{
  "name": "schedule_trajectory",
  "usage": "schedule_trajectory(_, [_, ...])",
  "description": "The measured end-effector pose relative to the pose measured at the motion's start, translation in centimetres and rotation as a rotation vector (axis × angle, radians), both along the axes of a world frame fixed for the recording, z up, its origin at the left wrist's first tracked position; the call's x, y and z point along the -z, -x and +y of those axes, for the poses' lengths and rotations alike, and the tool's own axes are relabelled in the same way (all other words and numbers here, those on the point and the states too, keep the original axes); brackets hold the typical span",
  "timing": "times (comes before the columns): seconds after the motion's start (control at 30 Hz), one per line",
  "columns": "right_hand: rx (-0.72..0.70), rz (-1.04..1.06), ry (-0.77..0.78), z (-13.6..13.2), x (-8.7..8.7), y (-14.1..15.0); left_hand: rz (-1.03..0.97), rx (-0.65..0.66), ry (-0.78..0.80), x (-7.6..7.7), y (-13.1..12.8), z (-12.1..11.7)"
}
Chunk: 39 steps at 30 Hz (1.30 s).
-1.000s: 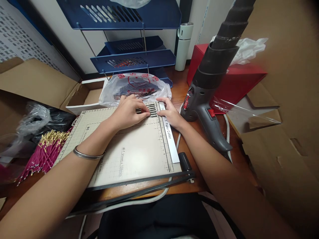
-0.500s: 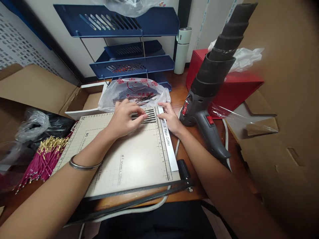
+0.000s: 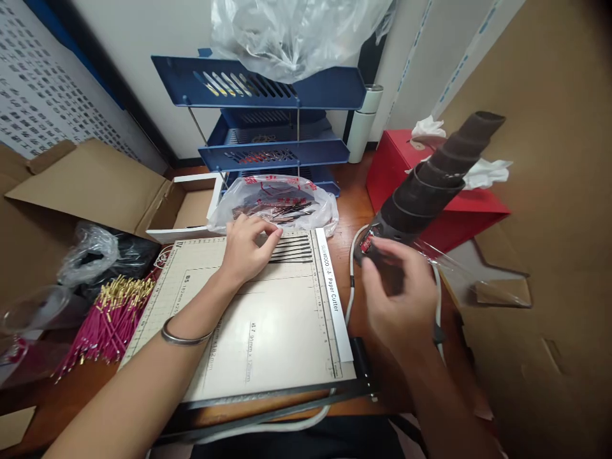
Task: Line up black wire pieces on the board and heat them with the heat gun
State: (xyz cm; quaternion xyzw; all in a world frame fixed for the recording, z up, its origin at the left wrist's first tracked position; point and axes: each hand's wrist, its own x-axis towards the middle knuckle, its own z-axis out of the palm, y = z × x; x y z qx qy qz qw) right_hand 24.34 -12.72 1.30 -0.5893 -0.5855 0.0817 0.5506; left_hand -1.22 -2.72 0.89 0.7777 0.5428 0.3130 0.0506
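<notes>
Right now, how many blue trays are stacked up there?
3: the top tray under the clear bag, the middle tray below it, and the bottom tray, partly hidden behind the red-printed bag. More could hide there.

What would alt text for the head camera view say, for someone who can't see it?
A person's left hand is at a row of thin black strips on a cream, flat paper cutter. The blurred right hand partly hides a dark grey, gun-shaped tool. Behind the cutter are a translucent, red-printed plastic bag and blue, slotted trays.
</notes>
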Motion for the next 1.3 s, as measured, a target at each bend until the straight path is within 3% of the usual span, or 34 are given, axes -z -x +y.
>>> schedule_trajectory(0.1, [0.244, -0.295, -0.023, -2.2, 0.5, -2.6, 0.011, -0.025, 0.035, 0.1, 0.3, 0.1])
schedule_trajectory(0.2, [0.234, -0.410, 0.127, -2.9, 2.2, -4.1, -0.012, -0.089, 0.047, 0.3, 0.4, 0.1])
schedule_trajectory(0.37, [0.259, -0.454, 0.196, -2.9, 4.0, -4.0, -0.018, -0.201, 0.054, 0.5, 0.4, 0.3])
schedule_trajectory(0.57, [0.252, -0.464, 0.270, -3.0, 3.3, -3.5, 0.008, -0.254, 0.041, 0.6, 0.8, 0.5])
schedule_trajectory(0.67, [0.272, -0.367, 0.178, -3.2, 1.9, -2.6, 0.003, -0.254, 0.044, 0.7, 1.0, 0.5])
schedule_trajectory(0.73, [0.240, -0.106, 0.079, -3.2, 0.5, -1.5, -0.002, -0.250, 0.043, 0.9, 1.1, 0.5])
schedule_trajectory(0.9, [-0.384, 1.244, 0.343, -1.4, -2.5, 0.3, 0.005, -0.236, 0.034, 1.1, 1.5, 0.6])
schedule_trajectory(1.07, [-0.825, 2.192, 0.287, 2.4, -1.4, -1.7, 0.024, -0.228, 0.052, 1.1, 2.0, 0.6])
schedule_trajectory(1.2, [-0.995, 2.630, 0.258, 4.4, 0.5, -2.8, 0.031, -0.240, 0.067, 1.2, 2.3, 0.6])
schedule_trajectory(1.3, [-1.009, 2.651, 0.228, 4.1, 0.6, -2.1, 0.031, -0.264, 0.069, 1.2, 2.4, 0.8])
